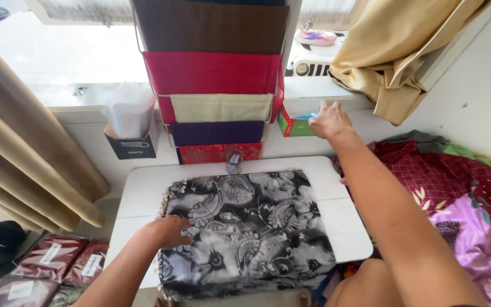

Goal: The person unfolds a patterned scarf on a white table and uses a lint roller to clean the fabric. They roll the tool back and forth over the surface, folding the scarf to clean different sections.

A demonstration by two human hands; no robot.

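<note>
A folded black-and-grey floral cloth (251, 227) with a beaded fringe lies on a small white table (336, 216). My left hand (169, 231) rests flat on the cloth's left edge. My right hand (329, 120) reaches far forward to the window sill, its fingers touching a green and red box (294, 125) there; it holds nothing that I can see.
Folded cloths in brown, red, beige, purple and patterned red (214, 91) hang on a rack behind the table. A dark box of white tissues (129, 136) sits at the left. Tan curtains (24, 165) hang left and right. Patterned fabrics (461, 193) pile at the right; packaged cloths (52, 261) lie lower left.
</note>
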